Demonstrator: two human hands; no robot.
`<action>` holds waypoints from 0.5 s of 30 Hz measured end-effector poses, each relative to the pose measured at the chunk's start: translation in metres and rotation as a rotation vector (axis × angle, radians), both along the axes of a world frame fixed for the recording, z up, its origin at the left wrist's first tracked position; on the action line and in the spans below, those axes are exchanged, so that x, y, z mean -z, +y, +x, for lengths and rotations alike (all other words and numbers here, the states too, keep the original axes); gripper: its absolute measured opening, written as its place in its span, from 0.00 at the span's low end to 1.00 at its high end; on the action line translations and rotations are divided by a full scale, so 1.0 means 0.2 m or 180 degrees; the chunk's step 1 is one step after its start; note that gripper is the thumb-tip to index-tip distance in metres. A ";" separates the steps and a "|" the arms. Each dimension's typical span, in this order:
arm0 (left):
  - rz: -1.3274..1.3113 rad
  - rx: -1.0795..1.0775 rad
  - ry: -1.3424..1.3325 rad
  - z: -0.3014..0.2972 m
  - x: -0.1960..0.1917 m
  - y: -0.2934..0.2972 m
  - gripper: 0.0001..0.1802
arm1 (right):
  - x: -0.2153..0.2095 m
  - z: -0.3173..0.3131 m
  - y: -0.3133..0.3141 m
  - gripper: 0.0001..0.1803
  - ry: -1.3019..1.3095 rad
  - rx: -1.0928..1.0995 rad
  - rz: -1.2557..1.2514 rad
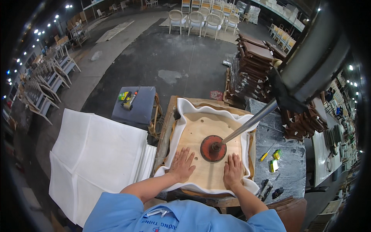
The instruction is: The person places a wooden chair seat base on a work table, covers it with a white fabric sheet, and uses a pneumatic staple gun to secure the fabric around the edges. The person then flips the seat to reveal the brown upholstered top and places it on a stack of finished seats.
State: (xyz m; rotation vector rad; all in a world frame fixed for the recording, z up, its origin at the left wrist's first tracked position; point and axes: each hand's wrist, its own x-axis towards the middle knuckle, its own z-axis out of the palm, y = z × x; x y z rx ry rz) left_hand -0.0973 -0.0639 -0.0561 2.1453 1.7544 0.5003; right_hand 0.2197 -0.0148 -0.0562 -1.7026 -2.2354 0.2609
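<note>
The wooden board [210, 149] lies flat on white padding [185, 112] on the workbench, its long axis running away from the person. A red disc [212, 148] on a slanted metal rod [249, 123] presses its middle. Left hand [181, 164] and right hand [232, 171] rest spread flat on the near edge, gripping nothing. A stack of white sheets [100, 154] lies left.

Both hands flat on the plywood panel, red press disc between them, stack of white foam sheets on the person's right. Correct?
Not quite. The head view shows the foam sheets on the person's left. The rest holds: left hand and right hand lie flat on the plywood panel, the red disc between them.
</note>
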 end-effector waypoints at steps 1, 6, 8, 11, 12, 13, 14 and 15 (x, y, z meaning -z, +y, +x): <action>-0.0017 -0.0003 0.0022 0.00 0.01 0.00 0.41 | 0.00 0.00 -0.03 0.30 -0.0039 -0.0014 -0.0001; 0.0062 -0.0033 0.0197 0.03 0.02 -0.05 0.42 | -0.05 -0.01 -0.02 0.31 0.0037 -0.0005 -0.0005; 0.0145 -0.0047 0.0081 0.03 0.02 -0.02 0.41 | -0.03 0.03 -0.02 0.30 0.0068 -0.0067 0.0049; 0.0091 -0.0070 -0.0109 0.04 0.02 0.05 0.38 | -0.03 0.09 0.13 0.24 0.0200 0.0022 -0.0342; 0.0069 -0.0108 -0.0372 0.03 0.03 0.11 0.37 | -0.05 0.09 0.21 0.23 0.0360 0.0038 -0.0725; 0.0045 -0.0147 -0.0633 0.02 0.04 0.23 0.36 | -0.07 0.07 0.31 0.23 0.0469 -0.0113 -0.0597; 0.0034 -0.0193 -0.0913 0.01 0.05 0.34 0.35 | -0.10 0.04 0.45 0.22 0.0561 -0.0270 -0.0462; 0.0307 -0.0247 -0.0628 0.02 0.05 0.45 0.35 | -0.13 0.01 0.58 0.22 0.0645 -0.0427 -0.0329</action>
